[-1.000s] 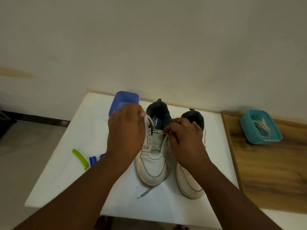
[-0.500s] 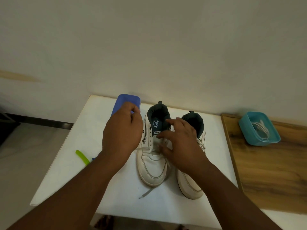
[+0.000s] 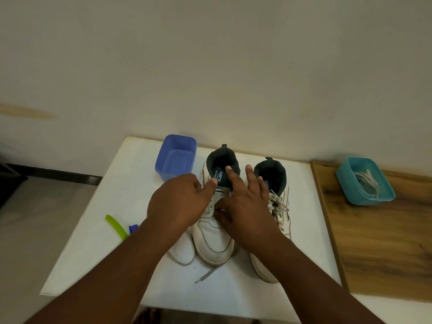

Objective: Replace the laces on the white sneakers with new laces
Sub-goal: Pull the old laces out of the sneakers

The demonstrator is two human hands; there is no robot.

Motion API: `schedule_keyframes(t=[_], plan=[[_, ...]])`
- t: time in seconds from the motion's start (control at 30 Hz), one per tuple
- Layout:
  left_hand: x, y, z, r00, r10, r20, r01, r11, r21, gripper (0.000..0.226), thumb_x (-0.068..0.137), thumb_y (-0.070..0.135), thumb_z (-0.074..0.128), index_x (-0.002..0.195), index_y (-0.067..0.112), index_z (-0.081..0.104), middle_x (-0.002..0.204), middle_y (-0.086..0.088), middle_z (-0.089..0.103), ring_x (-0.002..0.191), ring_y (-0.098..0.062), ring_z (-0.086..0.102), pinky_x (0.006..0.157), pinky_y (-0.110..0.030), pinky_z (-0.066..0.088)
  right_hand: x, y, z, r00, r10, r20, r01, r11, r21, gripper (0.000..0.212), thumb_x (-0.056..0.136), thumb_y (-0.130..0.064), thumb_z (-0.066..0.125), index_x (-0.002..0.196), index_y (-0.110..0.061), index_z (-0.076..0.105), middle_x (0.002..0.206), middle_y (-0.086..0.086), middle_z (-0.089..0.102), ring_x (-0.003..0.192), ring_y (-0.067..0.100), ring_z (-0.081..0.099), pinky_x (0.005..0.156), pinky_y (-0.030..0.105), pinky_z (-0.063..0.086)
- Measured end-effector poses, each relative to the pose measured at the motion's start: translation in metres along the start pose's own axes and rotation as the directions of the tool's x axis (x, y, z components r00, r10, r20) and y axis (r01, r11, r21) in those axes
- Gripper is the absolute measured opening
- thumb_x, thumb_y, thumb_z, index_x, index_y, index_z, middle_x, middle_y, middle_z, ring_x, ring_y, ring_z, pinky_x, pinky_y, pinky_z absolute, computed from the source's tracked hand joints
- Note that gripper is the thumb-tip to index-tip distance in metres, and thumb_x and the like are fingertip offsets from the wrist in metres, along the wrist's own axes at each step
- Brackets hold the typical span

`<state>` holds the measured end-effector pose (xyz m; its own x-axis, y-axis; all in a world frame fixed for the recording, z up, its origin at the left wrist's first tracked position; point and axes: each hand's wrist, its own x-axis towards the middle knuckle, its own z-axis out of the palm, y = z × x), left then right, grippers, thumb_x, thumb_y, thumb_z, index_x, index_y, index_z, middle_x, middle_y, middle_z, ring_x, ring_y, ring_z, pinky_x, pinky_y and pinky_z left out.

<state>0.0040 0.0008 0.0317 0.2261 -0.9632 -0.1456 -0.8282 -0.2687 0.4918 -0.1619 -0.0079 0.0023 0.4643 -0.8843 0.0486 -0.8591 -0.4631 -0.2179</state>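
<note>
From the head view, two white sneakers stand side by side toward the far edge of the white counter [image 3: 112,232], heels to the wall, toes toward the person. Both hands are on the left sneaker [image 3: 214,242]. The left hand [image 3: 180,204] lies over its left flank with the thumb stretched across the tongue, fingers relaxed; I cannot tell whether it pinches any lace. The right hand [image 3: 243,206] is spread wide, two fingers pointing up past the collar, while its thumb tucks down at the eyelets.

This looks like the unlacing step: the old lace [image 3: 205,275] already trails loose off the toe onto the counter, and a loop curls by the left forearm. The next move likely calls for hooking the remaining crossings and pulling them free of the eyelets.

The right sneaker [image 3: 279,206] is laced, its knot bunched at the top. A blue tub [image 3: 175,157] stands at the far edge; a teal tub [image 3: 364,181] holding white laces [image 3: 367,183] rests on the wooden surface to the right.
</note>
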Motion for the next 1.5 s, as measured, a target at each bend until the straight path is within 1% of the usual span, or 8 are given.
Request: schedule_keyframes(t=[0.3, 0.5, 0.67, 0.87, 1.03, 1.23, 1.37, 1.5], plan=[[0.008, -0.008, 0.021, 0.992, 0.130, -0.010, -0.129, 0.991, 0.022, 0.030, 0.101, 0.042, 0.046, 0.076, 0.026, 0.050, 0.065, 0.008, 0.052, 0.061, -0.012, 0.053, 0.059, -0.022, 0.038, -0.004, 0.009, -0.021, 0.998, -0.065, -0.009, 0.065, 0.987, 0.149, 0.022, 0.079, -0.041, 0.052, 0.080, -0.034, 0.072, 0.148, -0.005, 0.048, 0.149, 0.026, 0.024, 0.123, 0.054, 0.006], [0.010, -0.012, 0.022, 0.990, 0.141, 0.014, -0.140, 0.990, -0.019, 0.030, 0.103, 0.042, 0.043, 0.081, 0.024, 0.055, 0.069, 0.007, 0.055, 0.066, -0.013, 0.056, 0.066, -0.023, 0.044, -0.005, 0.000, -0.010, 0.996, -0.066, 0.060, 0.062, 0.996, 0.067, 0.044, 0.085, -0.065, 0.044, 0.103, -0.039, 0.074, 0.166, 0.000, 0.027, 0.157, 0.031, 0.000, 0.124, 0.056, -0.003], [0.008, -0.012, 0.018, 0.986, 0.164, -0.002, -0.164, 0.986, 0.002, 0.029, 0.104, 0.039, 0.039, 0.085, 0.023, 0.053, 0.070, 0.009, 0.053, 0.066, -0.012, 0.054, 0.067, -0.022, 0.042, 0.001, 0.001, -0.006, 0.997, -0.080, -0.015, 0.081, 0.993, 0.081, 0.014, 0.092, -0.045, 0.066, 0.088, -0.034, 0.074, 0.157, -0.002, 0.044, 0.156, 0.031, 0.012, 0.124, 0.057, 0.001], [0.007, -0.014, 0.016, 0.978, 0.209, 0.005, -0.209, 0.978, 0.027, 0.027, 0.105, 0.038, 0.038, 0.086, 0.024, 0.052, 0.071, 0.009, 0.053, 0.065, -0.011, 0.054, 0.055, -0.018, 0.033, 0.001, 0.014, -0.015, 0.921, 0.336, -0.198, -0.281, 0.923, 0.262, 0.010, 0.093, -0.035, 0.064, 0.099, -0.032, 0.071, 0.147, 0.003, 0.052, 0.146, 0.030, 0.033, 0.120, 0.058, 0.022], [0.007, -0.013, 0.018, 0.979, 0.203, 0.010, -0.203, 0.979, -0.009, 0.027, 0.105, 0.038, 0.038, 0.085, 0.025, 0.050, 0.070, 0.011, 0.050, 0.065, -0.010, 0.052, 0.059, -0.020, 0.035, -0.003, 0.006, -0.007, 0.988, 0.072, -0.136, -0.054, 0.990, 0.130, 0.034, 0.087, -0.031, 0.061, 0.121, -0.034, 0.067, 0.165, 0.010, 0.026, 0.156, 0.040, 0.003, 0.122, 0.055, 0.003], [0.006, -0.011, 0.017, 0.985, 0.167, 0.035, -0.165, 0.985, -0.041, 0.028, 0.105, 0.040, 0.037, 0.086, 0.025, 0.051, 0.072, 0.010, 0.052, 0.069, -0.013, 0.055, 0.069, -0.022, 0.043, -0.002, 0.003, 0.001, 1.000, -0.013, -0.012, 0.014, 0.997, 0.079, 0.009, 0.090, -0.033, 0.067, 0.092, -0.036, 0.075, 0.161, 0.003, 0.038, 0.156, 0.037, 0.010, 0.124, 0.058, 0.003], [0.006, -0.011, 0.016, 0.980, 0.198, 0.030, -0.198, 0.980, -0.010, 0.031, 0.105, 0.038, 0.038, 0.077, 0.027, 0.046, 0.068, 0.010, 0.051, 0.064, -0.011, 0.053, 0.056, -0.020, 0.033, 0.003, 0.015, -0.024, 0.854, 0.314, -0.414, -0.172, 0.923, 0.344, 0.009, 0.094, -0.027, 0.063, 0.094, -0.032, 0.071, 0.138, -0.002, 0.058, 0.140, 0.021, 0.043, 0.116, 0.057, 0.028], [0.006, -0.012, 0.018, 0.979, 0.203, 0.025, -0.202, 0.979, -0.024, 0.029, 0.105, 0.038, 0.038, 0.082, 0.025, 0.050, 0.070, 0.010, 0.053, 0.066, -0.011, 0.055, 0.057, -0.020, 0.036, 0.003, 0.024, -0.037, 0.781, 0.457, -0.426, -0.251, 0.854, 0.456, 0.022, 0.093, -0.020, 0.066, 0.113, -0.030, 0.070, 0.143, 0.000, 0.050, 0.139, 0.020, 0.040, 0.116, 0.057, 0.031]])
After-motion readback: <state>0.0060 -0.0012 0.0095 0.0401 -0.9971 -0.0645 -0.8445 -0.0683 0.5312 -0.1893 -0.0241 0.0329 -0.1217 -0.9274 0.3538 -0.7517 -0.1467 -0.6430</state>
